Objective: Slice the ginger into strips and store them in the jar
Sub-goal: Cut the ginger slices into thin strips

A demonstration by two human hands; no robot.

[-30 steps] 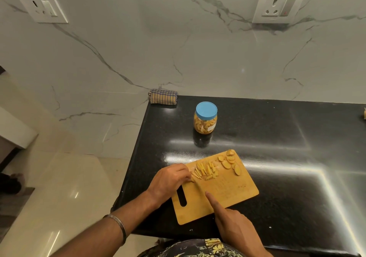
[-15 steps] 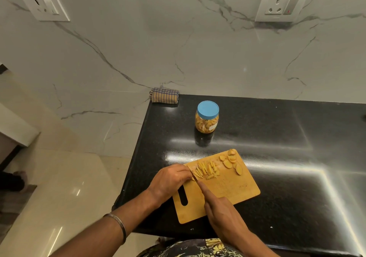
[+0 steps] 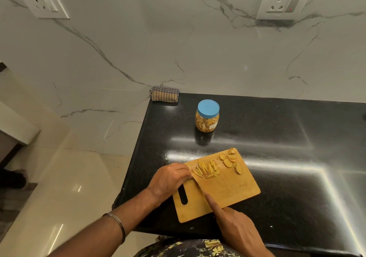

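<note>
Though its lid is shut, the jar (image 3: 207,119) bears an unreadable white label (image 3: 213,126)

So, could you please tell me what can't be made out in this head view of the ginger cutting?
- Knife: hardly visible; the right hand hides any handle, and only a thin edge shows on the cutting board.
- Left hand: its fingers curl under at the ginger strips, so what they pinch is hidden.
- Jar: the blue lid covers the mouth; contents are too small to identify.
- Right counter edge: object cut off by the frame.
</note>
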